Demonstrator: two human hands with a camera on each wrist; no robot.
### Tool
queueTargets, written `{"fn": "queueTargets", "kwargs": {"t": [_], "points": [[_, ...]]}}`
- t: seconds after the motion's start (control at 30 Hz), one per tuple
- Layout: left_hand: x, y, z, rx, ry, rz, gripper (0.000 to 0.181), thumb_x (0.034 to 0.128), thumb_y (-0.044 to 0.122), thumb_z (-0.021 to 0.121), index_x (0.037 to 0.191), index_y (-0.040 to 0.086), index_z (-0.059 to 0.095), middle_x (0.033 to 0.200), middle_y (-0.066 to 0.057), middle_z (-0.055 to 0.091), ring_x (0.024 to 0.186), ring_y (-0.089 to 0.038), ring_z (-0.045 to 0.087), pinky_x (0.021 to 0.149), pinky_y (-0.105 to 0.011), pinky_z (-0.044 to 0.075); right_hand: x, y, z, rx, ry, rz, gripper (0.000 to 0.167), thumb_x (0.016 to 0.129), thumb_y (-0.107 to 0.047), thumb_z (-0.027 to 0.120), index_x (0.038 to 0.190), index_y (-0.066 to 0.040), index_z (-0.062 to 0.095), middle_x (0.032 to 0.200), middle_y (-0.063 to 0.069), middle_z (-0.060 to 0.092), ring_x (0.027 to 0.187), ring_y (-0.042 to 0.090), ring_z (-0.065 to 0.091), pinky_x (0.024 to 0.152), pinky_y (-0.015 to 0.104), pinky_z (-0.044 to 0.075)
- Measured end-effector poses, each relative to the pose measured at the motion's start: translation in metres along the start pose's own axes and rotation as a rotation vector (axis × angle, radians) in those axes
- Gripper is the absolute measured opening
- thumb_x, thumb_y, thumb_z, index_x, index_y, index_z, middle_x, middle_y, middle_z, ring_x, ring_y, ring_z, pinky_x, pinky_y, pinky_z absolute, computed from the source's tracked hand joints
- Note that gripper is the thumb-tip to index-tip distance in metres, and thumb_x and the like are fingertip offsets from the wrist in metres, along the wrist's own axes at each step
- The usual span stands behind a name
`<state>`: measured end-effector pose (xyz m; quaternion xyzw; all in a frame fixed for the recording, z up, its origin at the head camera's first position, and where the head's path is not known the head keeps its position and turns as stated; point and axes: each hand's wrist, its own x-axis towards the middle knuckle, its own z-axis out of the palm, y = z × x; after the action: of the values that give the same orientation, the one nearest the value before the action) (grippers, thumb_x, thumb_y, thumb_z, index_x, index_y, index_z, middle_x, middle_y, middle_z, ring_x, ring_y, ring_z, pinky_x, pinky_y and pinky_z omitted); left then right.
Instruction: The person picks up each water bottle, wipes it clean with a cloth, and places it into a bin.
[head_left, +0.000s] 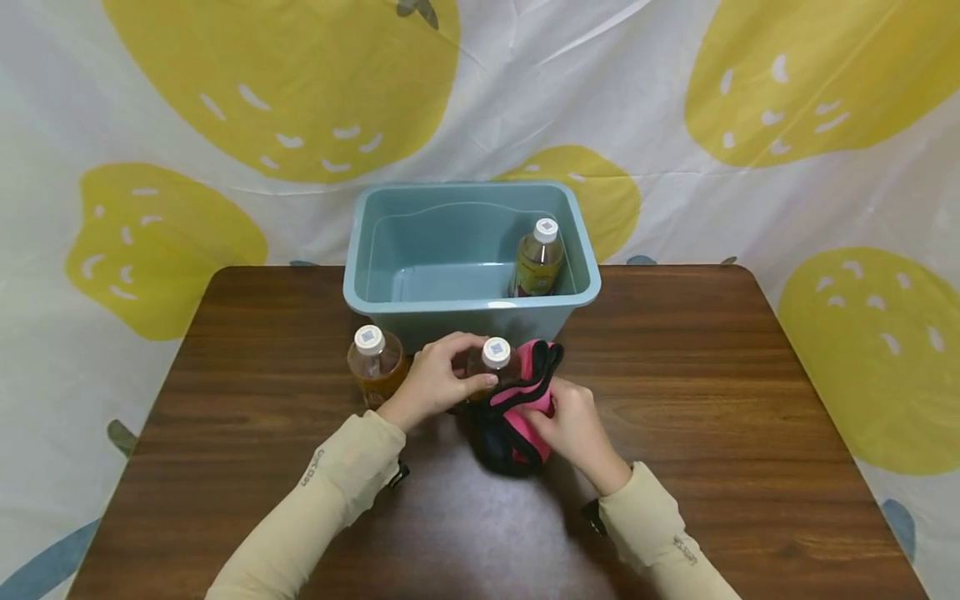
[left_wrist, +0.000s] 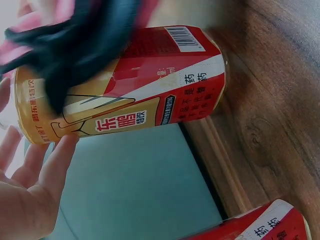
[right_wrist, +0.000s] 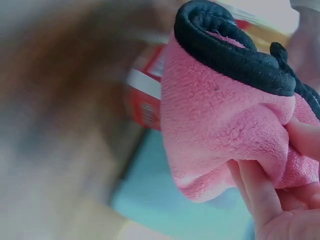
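My left hand [head_left: 442, 377] holds a bottle [head_left: 497, 354] with a white cap near its top, thumb and fingers round it; in the left wrist view its label [left_wrist: 150, 85] is red and gold. In my right hand [head_left: 576, 421] is a bunched pink cloth [right_wrist: 220, 115] with black edging, pinched between thumb and fingers against the bottle's right side in the head view. A second capped bottle [head_left: 378, 367] stands left of my left hand. The cloth hides part of the held bottle.
A light blue bin [head_left: 472, 307] stands at the back of the brown wooden table [head_left: 712, 375], with one white-capped bottle [head_left: 537, 265] upright at its right end. Behind hangs a white sheet [head_left: 300, 225] with yellow fruit shapes.
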<state>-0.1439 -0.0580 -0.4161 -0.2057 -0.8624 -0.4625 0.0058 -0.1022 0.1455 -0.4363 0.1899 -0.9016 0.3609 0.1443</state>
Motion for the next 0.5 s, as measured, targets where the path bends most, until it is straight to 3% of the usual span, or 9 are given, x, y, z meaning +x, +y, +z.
{"fn": "queueTargets", "kwargs": {"t": [0.17,0.37,0.5], "points": [[0.001,-0.003,0.001,0.015,0.021,0.038,0.035,0.0709,0.014,0.075,0.104,0.008,0.065,0.1,-0.006,0.064,0.083,-0.016,0.058,0.072,-0.029,0.05,0.014,-0.014,-0.017,0.024,0.024,-0.052,0.02,0.067,-0.012,0.079,0.078,-0.005,0.064,0.062,0.001,0.055,0.054,0.009,0.046,0.047,0.021,0.04],[0.001,-0.003,0.001,-0.026,0.012,0.029,0.032,0.0699,0.007,0.071,0.102,0.006,0.065,0.1,-0.009,0.063,0.084,-0.019,0.06,0.074,-0.031,0.051,0.019,-0.02,-0.019,0.024,0.01,-0.011,0.023,0.067,-0.013,0.08,0.081,-0.003,0.065,0.065,0.003,0.058,0.055,0.011,0.048,0.049,0.022,0.043],[0.001,-0.002,0.002,-0.003,0.025,0.035,0.033,0.0695,0.01,0.072,0.102,0.009,0.066,0.1,-0.006,0.064,0.086,-0.017,0.06,0.075,-0.031,0.05,0.015,-0.018,-0.015,-0.006,0.018,0.006,0.022,0.066,-0.01,0.08,0.08,-0.002,0.064,0.064,0.004,0.058,0.055,0.011,0.047,0.049,0.023,0.042]]}}
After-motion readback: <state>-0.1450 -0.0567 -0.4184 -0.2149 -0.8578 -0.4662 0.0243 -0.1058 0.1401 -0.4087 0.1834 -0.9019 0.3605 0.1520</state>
